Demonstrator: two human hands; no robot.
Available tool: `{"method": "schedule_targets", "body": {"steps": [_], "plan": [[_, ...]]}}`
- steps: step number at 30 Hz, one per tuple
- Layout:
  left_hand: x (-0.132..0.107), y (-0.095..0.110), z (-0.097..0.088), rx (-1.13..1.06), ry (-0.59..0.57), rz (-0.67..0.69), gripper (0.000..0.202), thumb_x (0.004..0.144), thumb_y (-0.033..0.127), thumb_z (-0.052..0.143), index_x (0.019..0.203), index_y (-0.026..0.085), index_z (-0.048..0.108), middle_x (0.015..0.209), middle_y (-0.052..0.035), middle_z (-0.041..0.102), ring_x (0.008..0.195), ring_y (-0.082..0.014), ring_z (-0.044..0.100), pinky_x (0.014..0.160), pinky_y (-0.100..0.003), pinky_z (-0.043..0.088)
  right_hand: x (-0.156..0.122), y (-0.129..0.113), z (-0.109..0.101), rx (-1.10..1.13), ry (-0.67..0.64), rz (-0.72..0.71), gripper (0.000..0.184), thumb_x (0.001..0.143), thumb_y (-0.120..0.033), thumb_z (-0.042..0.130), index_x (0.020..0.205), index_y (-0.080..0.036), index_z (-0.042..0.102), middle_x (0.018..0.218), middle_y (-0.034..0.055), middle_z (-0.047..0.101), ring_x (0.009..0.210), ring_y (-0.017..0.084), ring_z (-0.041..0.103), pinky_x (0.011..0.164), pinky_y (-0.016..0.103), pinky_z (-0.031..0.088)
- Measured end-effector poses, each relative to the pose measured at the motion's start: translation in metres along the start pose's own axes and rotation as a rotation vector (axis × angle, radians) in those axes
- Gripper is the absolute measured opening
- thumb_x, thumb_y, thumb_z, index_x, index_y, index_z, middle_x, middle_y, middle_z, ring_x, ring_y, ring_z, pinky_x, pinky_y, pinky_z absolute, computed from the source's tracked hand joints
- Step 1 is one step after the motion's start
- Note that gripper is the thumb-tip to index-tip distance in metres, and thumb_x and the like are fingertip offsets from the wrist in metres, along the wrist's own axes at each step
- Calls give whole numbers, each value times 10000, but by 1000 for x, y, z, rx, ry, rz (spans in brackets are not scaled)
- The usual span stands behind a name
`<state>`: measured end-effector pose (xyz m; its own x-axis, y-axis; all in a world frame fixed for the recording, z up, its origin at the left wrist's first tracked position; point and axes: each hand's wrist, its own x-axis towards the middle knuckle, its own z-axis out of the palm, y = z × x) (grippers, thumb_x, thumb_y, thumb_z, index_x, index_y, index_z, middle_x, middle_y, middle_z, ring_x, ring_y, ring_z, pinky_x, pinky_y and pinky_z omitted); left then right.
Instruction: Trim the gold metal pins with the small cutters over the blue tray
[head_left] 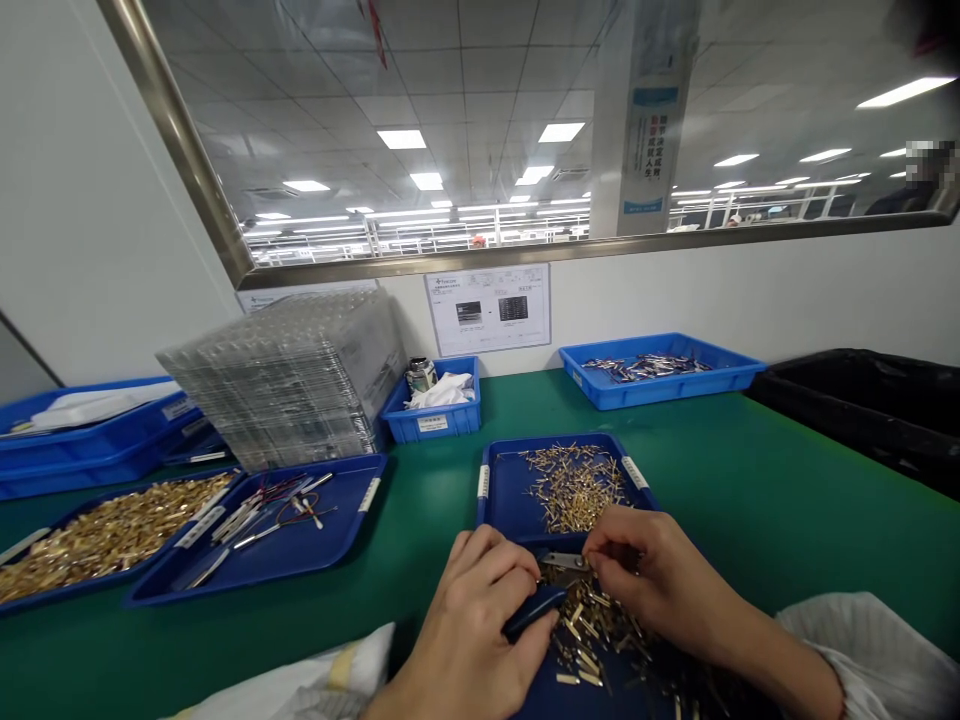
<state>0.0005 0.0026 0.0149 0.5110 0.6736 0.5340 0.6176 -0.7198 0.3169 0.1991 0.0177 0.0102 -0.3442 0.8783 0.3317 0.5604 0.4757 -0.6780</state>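
My left hand (469,625) is wrapped around a pair of pliers (535,610) with dark blue handles. Their silver jaws point right, toward my right hand (664,575), whose thumb and forefinger are pinched together at the tip. Whatever sits in that pinch is mostly hidden and too small to name. Below both hands, small gold metal pieces (589,665) lie scattered over a dark blue tray. Just beyond, a second blue tray (510,490) holds a pile of thin gold pins (577,490).
To the left are a tray of gold parts (112,530) and a tray with wired pieces (315,545). Behind them rise stacked clear plastic trays (300,390) and a small blue bin (439,425). A blue tray (675,385) and black-lined container (862,425) stand at right.
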Motion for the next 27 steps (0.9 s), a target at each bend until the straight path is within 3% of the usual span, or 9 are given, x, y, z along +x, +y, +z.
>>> {"method": "schedule_targets", "body": {"steps": [6, 10, 13, 17, 20, 27], "plan": [[2, 2, -2, -45, 123, 57, 68, 723, 114, 594, 687, 172, 592, 751, -39, 631, 738, -193, 536, 676, -351, 438, 1, -3, -4, 102, 77, -15, 158, 697, -63, 467, 608, -165, 550, 615, -11, 533, 577, 115, 480, 533, 219, 353], [4, 1, 0, -161, 147, -33, 98, 698, 113, 613, 642, 174, 562, 754, -36, 631, 705, -177, 563, 648, -324, 468, 5, 1, -4, 358, 50, 117, 128, 705, -135, 494, 583, -162, 519, 557, -34, 478, 520, 94, 421, 491, 204, 328], [3, -1, 2, -227, 97, -100, 119, 670, 103, 633, 620, 171, 549, 754, -24, 626, 668, -155, 578, 615, -291, 478, 7, 4, -4, 477, -26, 187, 114, 700, -140, 485, 589, -160, 499, 521, -52, 432, 482, 79, 374, 457, 191, 296], [2, -2, 2, -249, -17, -131, 142, 629, 67, 646, 609, 169, 549, 743, -12, 621, 690, -153, 590, 610, -271, 480, 3, 2, -7, 234, -111, 60, 141, 647, -41, 452, 629, -156, 531, 593, -29, 512, 543, 92, 439, 510, 199, 331], [2, -1, 0, -213, -58, -67, 154, 624, 61, 643, 590, 167, 536, 716, -11, 617, 696, -160, 572, 639, -296, 477, -2, 0, -10, 20, -137, -73, 169, 617, -14, 461, 640, -163, 539, 667, -14, 562, 604, 106, 493, 554, 205, 354], [1, 1, -5, -22, -142, 69, 96, 681, 115, 648, 637, 183, 596, 768, -15, 642, 780, -192, 542, 762, -364, 457, -2, 0, -6, -240, -135, -203, 143, 598, -25, 506, 584, -167, 501, 625, -12, 553, 660, 133, 510, 689, 256, 372]]}}
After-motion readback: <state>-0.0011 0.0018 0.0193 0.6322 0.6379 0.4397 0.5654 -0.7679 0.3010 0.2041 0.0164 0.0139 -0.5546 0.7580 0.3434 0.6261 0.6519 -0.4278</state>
